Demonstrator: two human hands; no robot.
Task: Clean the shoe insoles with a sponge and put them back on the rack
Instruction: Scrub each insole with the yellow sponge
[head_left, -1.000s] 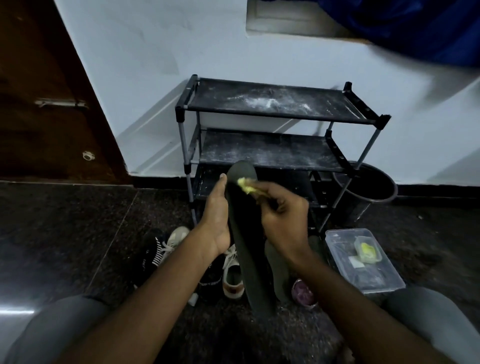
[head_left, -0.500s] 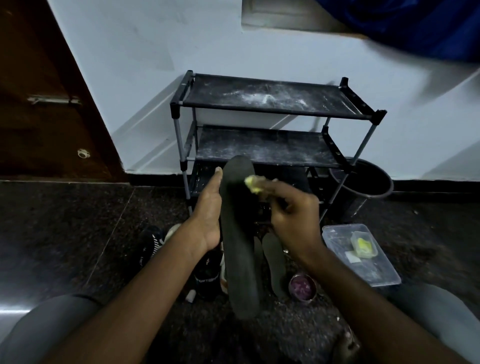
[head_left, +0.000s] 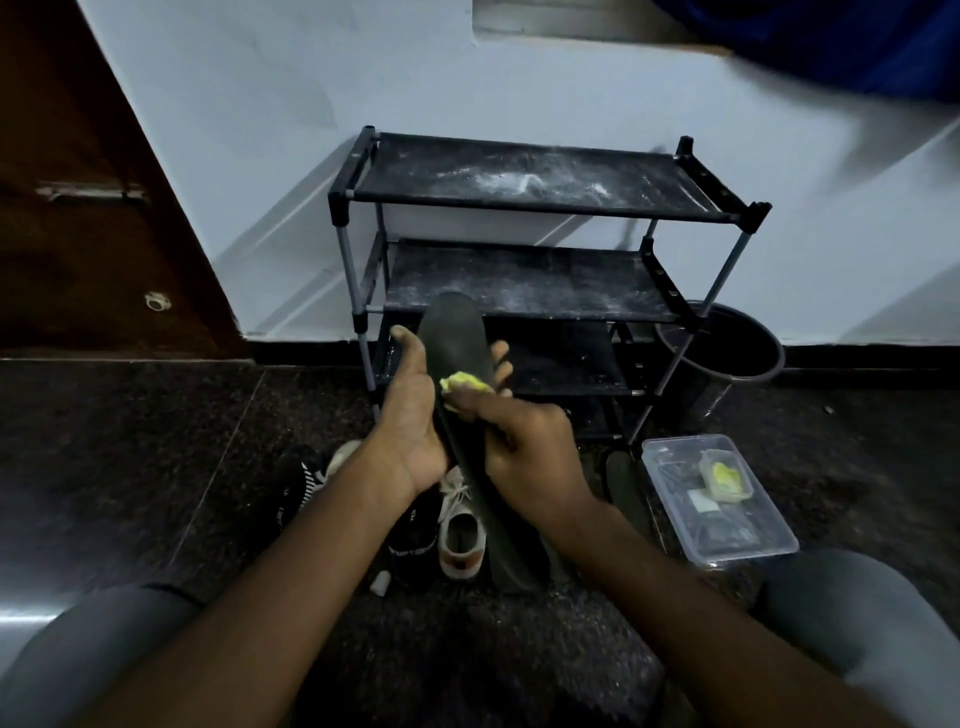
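Observation:
A long dark insole (head_left: 457, 348) stands nearly upright in front of me, toe end up. My left hand (head_left: 413, 415) holds it from behind, thumb on the left edge and fingertips showing past the right edge. My right hand (head_left: 524, 447) pinches a small yellow sponge (head_left: 462, 383) and presses it on the insole's face about a third of the way down. Behind stands a black three-tier shoe rack (head_left: 524, 270) with dusty white-streaked shelves. Another dark insole (head_left: 626, 483) lies on the floor to the right of my right wrist.
Shoes lie on the dark floor below my hands: a white sneaker (head_left: 460, 535) and black ones (head_left: 304, 488). A clear plastic box (head_left: 727, 540) with a yellow item sits at right. A black bucket (head_left: 727, 358) stands beside the rack. A brown door (head_left: 78, 208) is at left.
My right hand has moved the sponge down the insole from near the toe end. The insole's lower end has swung rightward, and my left fingers now show past its right edge.

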